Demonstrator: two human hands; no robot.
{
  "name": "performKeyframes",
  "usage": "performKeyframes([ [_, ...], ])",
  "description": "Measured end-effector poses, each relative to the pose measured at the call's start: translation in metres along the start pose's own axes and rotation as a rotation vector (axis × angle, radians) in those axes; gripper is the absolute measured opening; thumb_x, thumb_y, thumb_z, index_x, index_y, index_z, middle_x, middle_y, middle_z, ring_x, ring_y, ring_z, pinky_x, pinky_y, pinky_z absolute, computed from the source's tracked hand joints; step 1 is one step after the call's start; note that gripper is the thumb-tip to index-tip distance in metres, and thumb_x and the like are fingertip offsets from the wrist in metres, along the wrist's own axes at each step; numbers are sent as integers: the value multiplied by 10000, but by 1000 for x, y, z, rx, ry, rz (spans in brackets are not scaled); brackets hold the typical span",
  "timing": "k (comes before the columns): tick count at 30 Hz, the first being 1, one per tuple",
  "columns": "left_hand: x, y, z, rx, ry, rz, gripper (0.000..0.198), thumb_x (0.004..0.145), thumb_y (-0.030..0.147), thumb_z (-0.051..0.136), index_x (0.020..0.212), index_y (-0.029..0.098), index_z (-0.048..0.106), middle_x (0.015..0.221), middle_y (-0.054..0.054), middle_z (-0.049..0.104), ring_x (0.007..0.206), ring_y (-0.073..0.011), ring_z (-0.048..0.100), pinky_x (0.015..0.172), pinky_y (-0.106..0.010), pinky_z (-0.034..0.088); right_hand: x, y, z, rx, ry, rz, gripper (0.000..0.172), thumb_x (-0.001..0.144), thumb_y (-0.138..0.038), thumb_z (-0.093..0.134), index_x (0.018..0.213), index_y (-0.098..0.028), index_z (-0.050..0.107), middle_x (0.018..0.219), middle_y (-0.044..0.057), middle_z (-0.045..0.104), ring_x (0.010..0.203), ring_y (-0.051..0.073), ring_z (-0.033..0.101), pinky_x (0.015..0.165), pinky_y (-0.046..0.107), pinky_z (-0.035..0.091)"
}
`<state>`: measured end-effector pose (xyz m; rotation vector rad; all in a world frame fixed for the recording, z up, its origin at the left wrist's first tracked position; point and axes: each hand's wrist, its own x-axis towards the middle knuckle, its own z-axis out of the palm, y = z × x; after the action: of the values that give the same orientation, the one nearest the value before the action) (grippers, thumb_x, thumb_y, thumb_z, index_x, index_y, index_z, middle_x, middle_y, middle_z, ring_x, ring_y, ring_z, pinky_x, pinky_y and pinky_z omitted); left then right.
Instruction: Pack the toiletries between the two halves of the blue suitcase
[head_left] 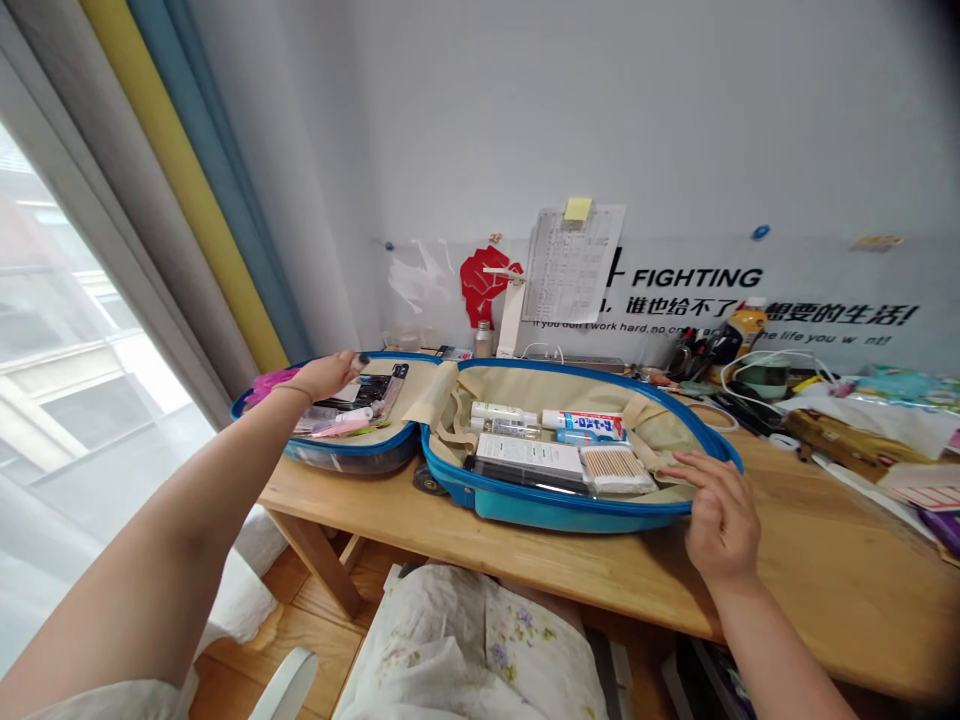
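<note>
A blue suitcase (585,515) with a beige lining lies unfolded on the wooden table. Over its left half is my left hand (330,376), fingers closed, with a small dark thing at the tips that I cannot make out. Below that hand are a dark packet (367,392) and a pink-and-white item (349,418). My right hand (720,510) rests at the right rim of the other half, fingers stretched out and holding nothing. That half contains a toothpaste box (585,421), a pack of cotton swabs (616,468), a white box (529,456), a blue tube (589,437) and small bottles (504,414).
Behind the suitcase stand a white desk lamp (511,315) and a small bottle (483,340). Pens (686,350), an orange-labelled bottle (746,325), cables and a brown pouch (840,445) crowd the right back. Curtains (187,170) hang at the left; a white chair arm (289,685) is below.
</note>
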<state>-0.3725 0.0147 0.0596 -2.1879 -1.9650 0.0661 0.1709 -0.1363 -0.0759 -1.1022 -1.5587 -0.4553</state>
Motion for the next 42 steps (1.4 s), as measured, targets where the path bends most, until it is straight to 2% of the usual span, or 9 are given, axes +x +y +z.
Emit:
performKeyframes([
  [4,9,55,-44,-89,102,174,545,997,424,306,1446,123,378,1410,-192,519,1252,-357,535,1005,-407,428,0,1,1,-2,18,-12,465,974,-424,318,860,-203,712,987,97,729,1031,262,673,1045,500,418],
  [7,12,115,-62,-145,53,418,547,986,471,373,1457,192,395,1416,-129,539,1246,-290,537,1032,-343,407,-1,1,1,2,30,-44,432,977,-387,330,875,-202,707,1006,95,727,1040,258,665,1042,499,414],
  [11,12,187,-55,-168,-90,662,495,958,458,466,1411,260,484,1362,-70,601,1179,-241,582,989,-318,433,-1,2,1,1,12,-31,438,980,-393,323,889,-203,707,1010,94,723,1051,253,656,1045,501,406],
  [15,17,225,-31,-148,-214,732,443,944,436,494,1347,265,561,1311,-72,643,1131,-243,618,922,-307,460,-1,2,1,6,10,-29,448,979,-409,321,890,-206,710,995,99,721,1048,257,657,1027,499,420],
  [21,26,237,-9,-143,-307,751,421,908,406,546,1298,254,598,1304,-82,653,1156,-258,614,908,-305,451,-1,2,2,18,35,-54,401,976,-353,343,900,-214,711,1003,91,726,1051,255,664,1041,500,416],
  [28,26,237,-8,-170,-329,696,455,872,438,592,1281,238,580,1236,-82,685,1085,-240,640,881,-300,469,0,0,0,11,11,-47,407,975,-367,338,907,-212,708,1010,98,721,1049,256,661,1038,502,417],
  [33,23,233,-10,-223,-323,647,434,906,488,549,1258,240,604,1249,-66,684,1064,-221,652,877,-290,483,-1,0,0,13,12,-36,417,978,-376,335,901,-209,709,1004,98,716,1051,257,658,1037,506,417],
  [38,23,220,-17,-308,-262,587,346,967,421,528,1218,207,630,1197,-73,684,1008,-197,655,902,-332,509,-1,2,2,31,40,-58,387,967,-343,350,898,-216,709,1006,92,719,1040,264,661,1016,501,436],
  [42,23,188,-31,-395,-114,506,346,983,437,542,1208,186,621,1196,-86,645,1026,-206,638,927,-430,529,0,2,1,18,23,-74,354,958,-330,369,904,-231,704,1009,93,722,1030,279,668,1023,508,421],
])
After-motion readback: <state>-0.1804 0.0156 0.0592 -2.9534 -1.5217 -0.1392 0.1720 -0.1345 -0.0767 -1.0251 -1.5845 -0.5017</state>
